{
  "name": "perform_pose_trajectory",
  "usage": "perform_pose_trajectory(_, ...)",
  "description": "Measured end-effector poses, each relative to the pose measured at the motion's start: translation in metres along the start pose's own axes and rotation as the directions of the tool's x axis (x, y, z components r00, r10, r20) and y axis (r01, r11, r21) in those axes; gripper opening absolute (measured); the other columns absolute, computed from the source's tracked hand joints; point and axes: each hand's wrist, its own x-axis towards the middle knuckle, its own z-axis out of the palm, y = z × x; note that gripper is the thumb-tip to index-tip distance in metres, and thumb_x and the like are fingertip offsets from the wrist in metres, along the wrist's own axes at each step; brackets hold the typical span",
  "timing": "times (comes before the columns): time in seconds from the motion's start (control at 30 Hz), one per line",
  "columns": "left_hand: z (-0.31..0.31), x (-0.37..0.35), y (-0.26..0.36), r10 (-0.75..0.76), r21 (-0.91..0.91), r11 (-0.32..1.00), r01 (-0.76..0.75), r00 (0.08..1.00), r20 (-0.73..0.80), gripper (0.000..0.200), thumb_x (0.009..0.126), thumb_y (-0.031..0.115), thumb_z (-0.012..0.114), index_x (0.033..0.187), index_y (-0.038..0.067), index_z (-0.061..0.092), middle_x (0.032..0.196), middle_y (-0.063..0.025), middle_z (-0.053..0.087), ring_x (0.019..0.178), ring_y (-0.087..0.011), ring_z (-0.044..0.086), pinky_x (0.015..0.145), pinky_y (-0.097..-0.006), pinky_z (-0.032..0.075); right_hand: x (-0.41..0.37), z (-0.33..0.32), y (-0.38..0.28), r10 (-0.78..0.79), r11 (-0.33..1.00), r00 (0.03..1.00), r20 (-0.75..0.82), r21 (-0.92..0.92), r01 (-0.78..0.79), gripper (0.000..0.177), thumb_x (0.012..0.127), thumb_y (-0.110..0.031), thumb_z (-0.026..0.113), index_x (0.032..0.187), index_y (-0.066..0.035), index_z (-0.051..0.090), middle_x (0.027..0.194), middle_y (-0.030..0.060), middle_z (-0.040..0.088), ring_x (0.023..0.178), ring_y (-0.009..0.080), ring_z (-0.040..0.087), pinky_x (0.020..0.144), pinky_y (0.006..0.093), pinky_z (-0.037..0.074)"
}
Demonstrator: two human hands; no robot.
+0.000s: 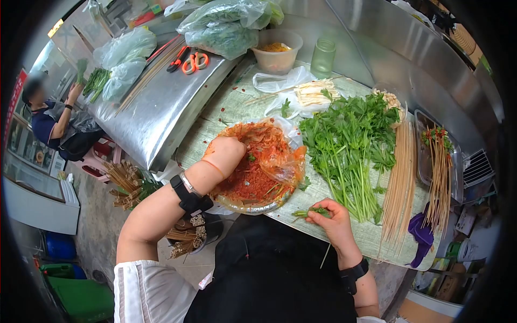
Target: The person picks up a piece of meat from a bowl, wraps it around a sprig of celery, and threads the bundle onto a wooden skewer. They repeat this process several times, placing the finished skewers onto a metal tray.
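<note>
My left hand (pixel 226 153) is curled down into a plastic-lined bowl (pixel 277 207) of red chili mixture (pixel 242 185). Its fingertips are hidden, and a small bit of green shows beside them. At the table's front edge my right hand (pixel 335 222) pinches a skewer (pixel 325 255) with a small bundle of green leaves (pixel 312 213) on it. The thin stick points down below the hand. Behind that hand lies a heap of leafy green celery-like herbs (pixel 347 145), stems toward me.
Bare bamboo skewers (pixel 398 183) lie right of the greens, near loaded skewers (pixel 439 177) across a metal tray (pixel 455 145). Behind are pale strips (pixel 315 92), a plastic tub (pixel 277 54) and a green glass (pixel 323 56). Scissors (pixel 195 63) rest on the metal counter (pixel 156 113). Another person (pixel 51 118) sits far left.
</note>
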Motion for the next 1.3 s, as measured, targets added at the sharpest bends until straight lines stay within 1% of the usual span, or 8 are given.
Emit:
perform_pose_trajectory(0.2,0.001,0.001,-0.004,-0.006,-0.064,0.998,0.001,0.997,-0.081,0.015,0.067,0.016,0.064,0.081,0.009,0.063,0.076,-0.0091,0.062,0.071,-0.0287,0.063,0.062,-0.0382,0.051,0.001,0.000,0.001,-0.012,1.000,1.000,0.009,-0.014,0.013,0.011,0.079,0.005,0.061,0.089,0.003,0.056,0.085,0.0074,0.056,0.076,0.0159,0.062,0.070,0.0255,0.052)
perform_pose_trajectory(0.37,-0.014,0.013,0.003,-0.012,-0.030,0.999,0.017,0.982,0.186,0.019,0.067,0.019,0.063,0.083,0.008,0.066,0.076,-0.0108,0.064,0.073,-0.0296,0.063,0.063,-0.0383,0.052,0.000,0.001,0.001,0.003,1.000,1.000,0.008,-0.016,-0.003,0.011,0.079,0.005,0.061,0.089,0.003,0.056,0.086,0.0073,0.056,0.075,0.0161,0.062,0.070,0.0257,0.053)
perform_pose_trajectory(0.5,-0.009,0.024,0.009,-0.019,0.050,0.999,0.010,0.984,0.179,0.020,0.065,0.021,0.066,0.080,0.007,0.067,0.076,-0.0117,0.065,0.073,-0.0298,0.064,0.064,-0.0388,0.052,-0.001,0.001,0.002,-0.007,1.000,1.000,0.000,-0.030,0.007,0.012,0.079,0.005,0.061,0.089,0.002,0.056,0.085,0.0077,0.057,0.074,0.0160,0.062,0.068,0.0248,0.053)
perform_pose_trajectory(0.7,-0.017,0.015,-0.016,0.014,-0.333,0.943,0.020,0.995,0.098,0.021,0.066,0.023,0.066,0.080,0.007,0.066,0.076,-0.0136,0.064,0.077,-0.0295,0.062,0.067,-0.0362,0.050,-0.001,0.000,0.002,-0.016,1.000,1.000,0.014,-0.011,0.016,0.011,0.079,0.004,0.062,0.089,0.003,0.057,0.086,0.0071,0.056,0.076,0.0157,0.062,0.069,0.0250,0.052)
perform_pose_trajectory(0.8,-0.015,0.006,-0.030,0.069,-0.585,0.811,-0.009,0.994,0.081,0.018,0.067,0.020,0.066,0.081,0.008,0.065,0.075,-0.0140,0.063,0.072,-0.0261,0.061,0.067,-0.0326,0.048,0.000,-0.001,0.002,-0.015,1.000,1.000,0.021,-0.023,0.016,0.011,0.079,0.004,0.061,0.089,0.003,0.057,0.086,0.0069,0.056,0.076,0.0159,0.062,0.069,0.0253,0.053)
perform_pose_trajectory(0.9,-0.015,-0.008,-0.032,0.074,-0.952,0.276,0.130,0.985,0.155,0.012,0.073,0.008,0.060,0.083,0.002,0.066,0.073,-0.0063,0.064,0.064,-0.0149,0.060,0.058,-0.0292,0.047,0.000,0.000,0.002,-0.011,1.000,1.000,0.021,-0.021,0.011,0.011,0.079,0.004,0.061,0.089,0.003,0.056,0.087,0.0069,0.055,0.076,0.0161,0.062,0.070,0.0255,0.053)
perform_pose_trajectory(1.1,-0.017,-0.018,-0.027,0.155,-0.902,-0.310,0.301,0.952,0.264,0.020,0.078,-0.002,0.051,0.094,-0.002,0.063,0.074,-0.0064,0.063,0.054,-0.0067,0.054,0.047,-0.0196,0.043,0.000,-0.001,0.002,-0.007,0.999,1.000,0.014,-0.032,0.008,0.011,0.079,0.004,0.061,0.089,0.003,0.056,0.087,0.0069,0.055,0.075,0.0161,0.062,0.069,0.0257,0.053)
perform_pose_trajectory(1.3,-0.011,-0.014,-0.024,0.090,-0.918,-0.184,0.350,0.936,0.339,0.025,0.080,-0.004,0.051,0.103,-0.002,0.060,0.081,-0.0057,0.064,0.058,-0.0076,0.056,0.052,-0.0207,0.047,-0.001,0.000,0.001,-0.006,1.000,1.000,0.012,-0.030,0.006,0.011,0.079,0.005,0.061,0.088,0.003,0.056,0.086,0.0066,0.054,0.075,0.0164,0.061,0.070,0.0263,0.053)
